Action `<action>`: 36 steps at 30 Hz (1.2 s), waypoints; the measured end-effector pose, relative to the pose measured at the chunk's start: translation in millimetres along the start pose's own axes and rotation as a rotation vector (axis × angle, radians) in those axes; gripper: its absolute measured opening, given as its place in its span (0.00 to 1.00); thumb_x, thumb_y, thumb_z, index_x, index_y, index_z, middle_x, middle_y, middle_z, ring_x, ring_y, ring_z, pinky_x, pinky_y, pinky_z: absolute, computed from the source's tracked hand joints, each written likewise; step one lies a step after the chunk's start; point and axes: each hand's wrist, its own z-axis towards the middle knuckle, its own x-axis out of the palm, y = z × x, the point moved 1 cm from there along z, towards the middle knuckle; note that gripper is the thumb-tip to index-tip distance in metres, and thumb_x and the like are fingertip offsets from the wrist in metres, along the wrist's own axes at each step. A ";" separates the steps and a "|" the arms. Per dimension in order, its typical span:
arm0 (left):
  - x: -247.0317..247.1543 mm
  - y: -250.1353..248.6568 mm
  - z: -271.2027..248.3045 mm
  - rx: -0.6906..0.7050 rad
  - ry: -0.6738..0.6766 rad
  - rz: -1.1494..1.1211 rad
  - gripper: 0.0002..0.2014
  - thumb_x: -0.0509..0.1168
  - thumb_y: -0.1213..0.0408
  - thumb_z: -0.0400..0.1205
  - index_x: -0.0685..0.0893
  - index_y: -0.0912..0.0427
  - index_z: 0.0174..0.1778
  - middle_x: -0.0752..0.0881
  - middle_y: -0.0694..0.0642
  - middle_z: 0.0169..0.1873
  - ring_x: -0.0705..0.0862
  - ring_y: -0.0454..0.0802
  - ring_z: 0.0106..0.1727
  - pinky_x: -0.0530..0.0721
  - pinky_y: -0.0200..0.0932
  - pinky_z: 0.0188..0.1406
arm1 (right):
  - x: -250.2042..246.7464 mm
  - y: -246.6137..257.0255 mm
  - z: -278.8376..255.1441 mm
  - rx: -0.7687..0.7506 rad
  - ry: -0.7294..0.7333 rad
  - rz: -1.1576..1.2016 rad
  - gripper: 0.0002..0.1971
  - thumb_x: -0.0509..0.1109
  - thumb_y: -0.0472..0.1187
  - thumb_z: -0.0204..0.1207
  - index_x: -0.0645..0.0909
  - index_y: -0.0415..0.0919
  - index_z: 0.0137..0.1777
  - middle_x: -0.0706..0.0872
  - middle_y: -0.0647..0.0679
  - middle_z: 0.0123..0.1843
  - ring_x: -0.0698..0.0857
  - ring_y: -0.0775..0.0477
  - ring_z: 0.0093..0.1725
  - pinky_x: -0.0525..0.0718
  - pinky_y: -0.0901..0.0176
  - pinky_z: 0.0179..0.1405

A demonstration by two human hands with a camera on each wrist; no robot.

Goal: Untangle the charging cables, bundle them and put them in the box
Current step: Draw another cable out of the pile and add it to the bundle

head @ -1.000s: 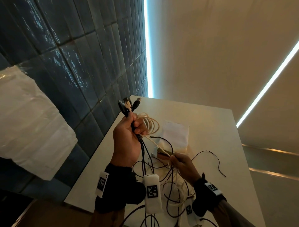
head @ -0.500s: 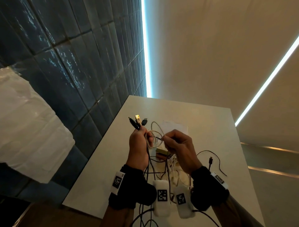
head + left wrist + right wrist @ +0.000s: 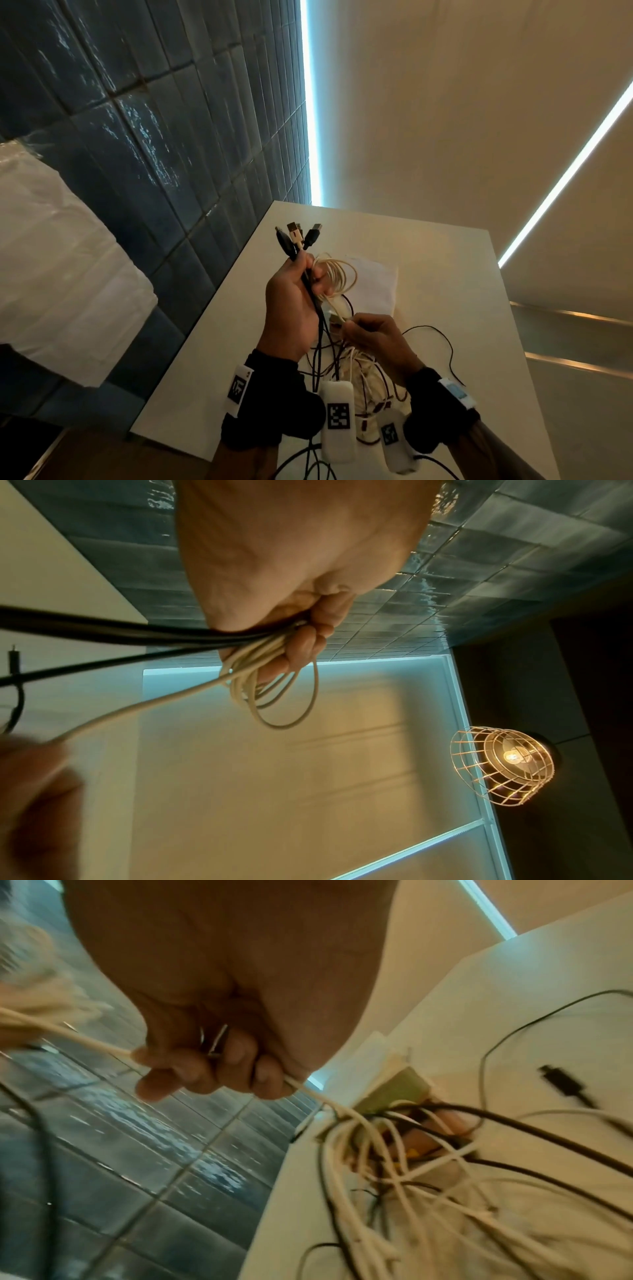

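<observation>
My left hand (image 3: 295,301) is raised over the table and grips several black and white cables, whose USB plugs (image 3: 297,236) stick up above the fist. A coil of white cable (image 3: 337,275) hangs looped round its fingers (image 3: 301,647). My right hand (image 3: 371,334) is lower and to the right and pinches the free run of the same white cable (image 3: 103,1046). Below both hands a tangle of black and white cables (image 3: 363,373) lies on the table. A small box (image 3: 399,1087) shows partly behind the tangle.
The white table (image 3: 445,274) stands against a dark tiled wall (image 3: 154,137) on the left. A white sheet (image 3: 373,284) lies beyond the hands. A thin black cable (image 3: 442,335) trails to the right. A caged lamp (image 3: 503,764) shows in the left wrist view.
My right hand has dropped from the coil down along the white cable, away from my left hand. My left hand has kept its grip on the plugs and coil.
</observation>
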 end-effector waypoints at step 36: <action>6.7 6.0 -4.5 -0.091 -0.157 0.176 0.13 0.53 0.65 0.88 0.71 0.58 0.37 0.72 0.53 0.27 0.66 0.45 0.23 0.66 0.42 0.28 | 19.9 69.6 -21.3 -0.233 -0.010 -0.155 0.10 0.69 0.33 0.80 0.79 0.29 0.37 0.79 0.49 0.29 0.75 0.49 0.30 0.74 0.64 0.31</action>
